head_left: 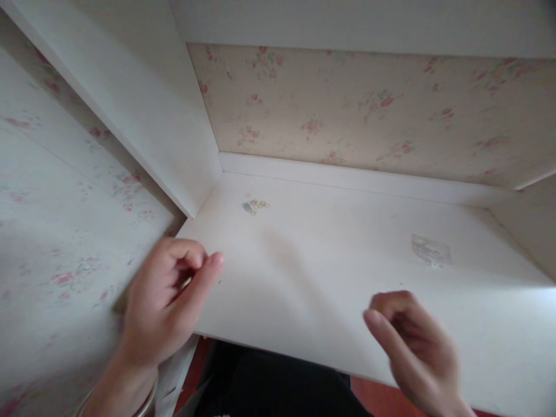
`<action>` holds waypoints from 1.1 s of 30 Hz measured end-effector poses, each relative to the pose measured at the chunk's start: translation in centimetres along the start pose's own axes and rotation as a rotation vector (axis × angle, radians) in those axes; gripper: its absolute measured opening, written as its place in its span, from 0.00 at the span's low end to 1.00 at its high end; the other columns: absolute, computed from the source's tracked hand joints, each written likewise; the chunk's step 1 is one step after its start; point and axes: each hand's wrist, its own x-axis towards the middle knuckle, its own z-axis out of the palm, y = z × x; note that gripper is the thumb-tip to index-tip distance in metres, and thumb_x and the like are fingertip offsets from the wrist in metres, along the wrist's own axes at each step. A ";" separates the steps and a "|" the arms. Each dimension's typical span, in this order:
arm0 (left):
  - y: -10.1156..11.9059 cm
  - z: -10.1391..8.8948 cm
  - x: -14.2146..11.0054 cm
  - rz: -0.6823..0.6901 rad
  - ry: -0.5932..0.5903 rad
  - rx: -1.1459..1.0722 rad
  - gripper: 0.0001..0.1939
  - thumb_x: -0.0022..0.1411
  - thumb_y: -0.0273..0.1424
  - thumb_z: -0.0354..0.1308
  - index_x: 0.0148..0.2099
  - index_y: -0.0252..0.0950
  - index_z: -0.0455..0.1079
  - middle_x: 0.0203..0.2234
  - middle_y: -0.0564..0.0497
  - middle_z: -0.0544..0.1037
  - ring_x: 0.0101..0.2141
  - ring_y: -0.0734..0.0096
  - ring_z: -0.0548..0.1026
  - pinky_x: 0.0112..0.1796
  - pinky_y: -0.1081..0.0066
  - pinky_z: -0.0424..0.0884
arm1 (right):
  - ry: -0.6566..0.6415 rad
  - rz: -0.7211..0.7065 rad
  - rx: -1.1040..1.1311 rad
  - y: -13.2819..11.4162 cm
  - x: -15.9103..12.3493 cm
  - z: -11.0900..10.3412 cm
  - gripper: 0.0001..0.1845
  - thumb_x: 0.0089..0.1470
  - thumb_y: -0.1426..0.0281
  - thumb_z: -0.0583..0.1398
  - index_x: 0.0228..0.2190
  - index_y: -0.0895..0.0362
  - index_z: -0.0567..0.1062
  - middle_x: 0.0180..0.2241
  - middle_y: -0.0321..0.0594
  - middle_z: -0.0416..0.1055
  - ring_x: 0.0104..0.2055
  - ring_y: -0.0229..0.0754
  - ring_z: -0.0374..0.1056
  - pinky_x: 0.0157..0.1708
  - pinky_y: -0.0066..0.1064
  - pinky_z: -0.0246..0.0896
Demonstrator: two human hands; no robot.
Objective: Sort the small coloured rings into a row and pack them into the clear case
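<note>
My left hand (174, 301) is above the left end of the white desk, its fingers curled in and the thumb laid towards the index finger. A small pale yellowish bit shows inside the curl, too small to name. Over the front right of the desk, my right hand (412, 341) is closed loosely, thumb against the bent index finger, with nothing visible in it. Beyond my left hand lies a small cluster of thin rings (262, 204), yellowish and clear, with a greyish clump beside them. A small clear plastic bag (431, 251) lies flat beyond my right hand.
The white desktop (330, 243) meets a low back ledge and a wall with floral paper (330, 104). A white upright panel (143, 87) borders the left, and a white board (347, 26) crosses above. Dark clothing (278, 382) and reddish floor show below the front edge.
</note>
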 end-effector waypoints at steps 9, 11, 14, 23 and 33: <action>-11.4 10.3 6.1 -0.119 -0.282 0.263 0.15 0.61 0.43 0.48 0.31 0.38 0.64 0.22 0.55 0.71 0.25 0.73 0.70 0.28 0.75 0.61 | -0.174 0.434 -0.098 9.0 1.4 5.5 0.32 0.57 0.49 0.43 0.12 0.55 0.61 0.14 0.35 0.57 0.20 0.38 0.55 0.25 0.30 0.49; -13.1 11.5 7.2 -0.123 -0.323 0.390 0.22 0.63 0.47 0.42 0.26 0.38 0.65 0.21 0.53 0.72 0.25 0.71 0.70 0.29 0.74 0.61 | -0.153 0.413 -0.108 10.1 1.2 5.1 0.32 0.56 0.49 0.43 0.13 0.56 0.66 0.16 0.37 0.62 0.22 0.40 0.57 0.27 0.30 0.51; -14.6 12.8 9.0 -0.109 -0.337 0.552 0.28 0.64 0.47 0.39 0.19 0.37 0.63 0.18 0.49 0.73 0.26 0.68 0.72 0.31 0.72 0.62 | -0.051 0.398 -0.124 10.9 1.1 4.3 0.31 0.56 0.49 0.44 0.13 0.55 0.64 0.16 0.37 0.61 0.22 0.40 0.57 0.26 0.30 0.51; -16.7 15.7 11.3 -0.104 -0.274 0.585 0.22 0.66 0.41 0.39 0.35 0.37 0.71 0.38 0.46 0.76 0.37 0.63 0.74 0.38 0.68 0.66 | 0.021 0.393 -0.110 12.4 1.2 3.9 0.29 0.58 0.50 0.42 0.26 0.55 0.70 0.19 0.34 0.60 0.23 0.39 0.58 0.25 0.28 0.52; -17.4 17.0 12.8 -0.137 -0.230 0.717 0.16 0.63 0.42 0.45 0.44 0.42 0.70 0.41 0.47 0.75 0.38 0.59 0.74 0.37 0.64 0.69 | -0.053 0.239 -0.171 12.5 1.1 4.1 0.25 0.58 0.52 0.48 0.45 0.55 0.70 0.32 0.39 0.71 0.33 0.41 0.66 0.33 0.28 0.59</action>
